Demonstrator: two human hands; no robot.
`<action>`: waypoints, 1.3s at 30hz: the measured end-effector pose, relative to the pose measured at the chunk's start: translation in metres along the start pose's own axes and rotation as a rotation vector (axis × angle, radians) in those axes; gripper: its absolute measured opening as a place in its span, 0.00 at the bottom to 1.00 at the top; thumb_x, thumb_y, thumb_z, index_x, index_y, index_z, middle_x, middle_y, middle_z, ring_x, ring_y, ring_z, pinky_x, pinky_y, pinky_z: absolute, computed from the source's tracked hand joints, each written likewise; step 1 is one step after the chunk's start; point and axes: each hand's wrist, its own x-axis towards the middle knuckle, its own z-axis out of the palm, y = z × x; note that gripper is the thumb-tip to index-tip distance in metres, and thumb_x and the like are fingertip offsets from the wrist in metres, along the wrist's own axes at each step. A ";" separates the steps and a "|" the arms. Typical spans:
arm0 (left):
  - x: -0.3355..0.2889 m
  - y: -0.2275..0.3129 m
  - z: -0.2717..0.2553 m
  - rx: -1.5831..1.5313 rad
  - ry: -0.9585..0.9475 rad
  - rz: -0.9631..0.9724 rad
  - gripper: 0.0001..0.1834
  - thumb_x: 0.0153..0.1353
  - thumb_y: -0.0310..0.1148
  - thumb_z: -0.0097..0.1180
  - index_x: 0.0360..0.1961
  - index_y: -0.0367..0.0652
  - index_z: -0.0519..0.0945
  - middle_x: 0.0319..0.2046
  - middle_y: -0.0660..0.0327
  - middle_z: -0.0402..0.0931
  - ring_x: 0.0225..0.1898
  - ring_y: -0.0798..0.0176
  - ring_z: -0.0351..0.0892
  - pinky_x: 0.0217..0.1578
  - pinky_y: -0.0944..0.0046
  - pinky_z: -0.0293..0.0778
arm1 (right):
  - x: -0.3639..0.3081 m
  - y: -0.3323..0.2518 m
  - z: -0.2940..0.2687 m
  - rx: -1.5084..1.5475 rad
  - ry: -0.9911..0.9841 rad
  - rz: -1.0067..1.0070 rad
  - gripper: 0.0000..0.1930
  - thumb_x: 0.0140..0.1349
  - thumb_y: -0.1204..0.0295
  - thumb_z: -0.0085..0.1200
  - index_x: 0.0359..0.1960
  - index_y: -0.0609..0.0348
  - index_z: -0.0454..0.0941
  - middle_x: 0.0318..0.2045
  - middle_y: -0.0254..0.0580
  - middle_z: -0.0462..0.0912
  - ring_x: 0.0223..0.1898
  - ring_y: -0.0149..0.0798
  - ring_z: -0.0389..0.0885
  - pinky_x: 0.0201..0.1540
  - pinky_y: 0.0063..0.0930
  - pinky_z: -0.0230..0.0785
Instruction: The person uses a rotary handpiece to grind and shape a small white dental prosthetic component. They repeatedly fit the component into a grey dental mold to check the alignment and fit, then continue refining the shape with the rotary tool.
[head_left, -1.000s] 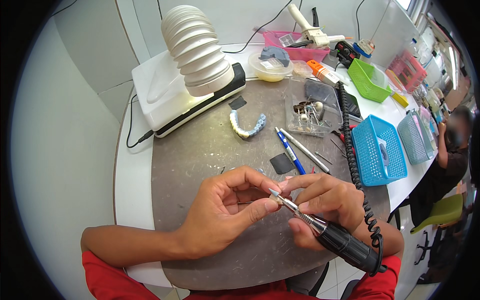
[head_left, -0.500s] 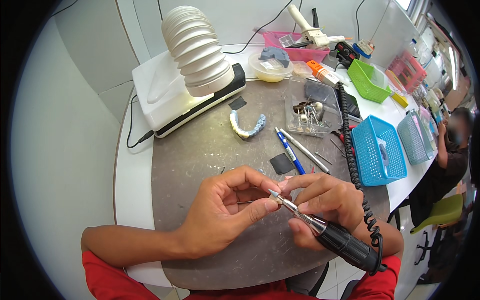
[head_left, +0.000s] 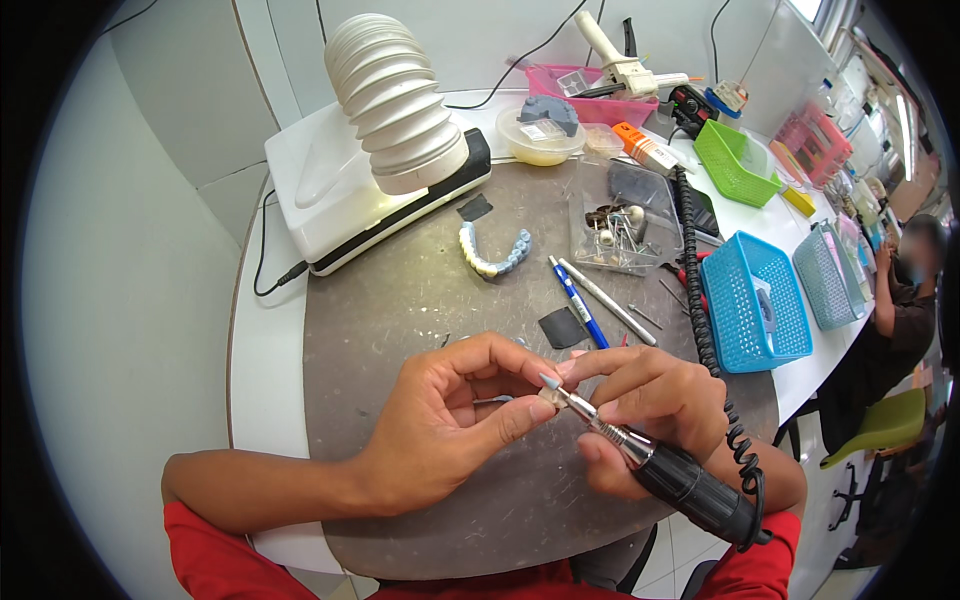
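My left hand (head_left: pixel 440 420) is closed, pinching a small pale tooth-coloured piece (head_left: pixel 552 397) between thumb and fingertips; its exact shape is mostly hidden. My right hand (head_left: pixel 665 400) grips a rotary handpiece (head_left: pixel 695 490) with a black body and a silver nose, pointing up and left. The handpiece's pointed grey-blue bit (head_left: pixel 549 382) lies at the pale piece, and whether they touch I cannot tell. Both hands' fingertips meet around the work. Beyond them on the dark bench mat (head_left: pixel 400 330) lies a horseshoe-shaped dental arch (head_left: pixel 492 266), blue-grey with pale teeth.
A white box with a ribbed hose (head_left: pixel 395 110) stands at the back left. Right of centre are a blue pen (head_left: pixel 580 305), a white pen-like tool (head_left: pixel 610 300) and a clear box of burs (head_left: pixel 625 235). A coiled cord (head_left: pixel 690 250) runs beside a blue basket (head_left: pixel 755 310). Another person sits far right.
The bit and the pale piece have shifted very slightly between my fingertips. Both hands keep the same grip and nearly the same place.
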 end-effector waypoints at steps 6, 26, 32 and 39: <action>-0.001 0.001 0.000 -0.004 0.017 -0.003 0.10 0.63 0.21 0.58 0.45 0.35 0.75 0.47 0.53 0.77 0.53 0.61 0.77 0.54 0.61 0.75 | 0.002 0.001 -0.003 -0.008 -0.079 -0.018 0.17 0.47 0.80 0.67 0.37 0.59 0.73 0.29 0.42 0.79 0.42 0.50 0.86 0.44 0.39 0.80; -0.029 0.014 0.015 -0.057 -0.433 0.336 0.09 0.60 0.13 0.56 0.42 0.30 0.78 0.45 0.38 0.79 0.50 0.45 0.81 0.53 0.50 0.78 | 0.014 0.008 -0.039 0.479 0.577 0.437 0.11 0.62 0.65 0.51 0.29 0.58 0.68 0.21 0.37 0.71 0.23 0.30 0.74 0.27 0.23 0.63; -0.036 0.021 0.019 -0.002 -0.528 0.420 0.08 0.62 0.17 0.57 0.42 0.29 0.77 0.40 0.41 0.80 0.45 0.49 0.83 0.47 0.54 0.79 | 0.008 0.010 -0.051 0.591 0.470 0.544 0.15 0.61 0.61 0.48 0.20 0.53 0.65 0.17 0.30 0.61 0.17 0.26 0.56 0.20 0.21 0.49; -0.022 0.020 0.016 0.029 -0.075 0.247 0.07 0.66 0.25 0.57 0.44 0.36 0.79 0.36 0.59 0.80 0.39 0.68 0.79 0.42 0.67 0.76 | -0.019 -0.018 -0.059 0.451 0.457 0.788 0.06 0.58 0.71 0.54 0.32 0.54 0.68 0.21 0.26 0.65 0.20 0.22 0.61 0.23 0.19 0.52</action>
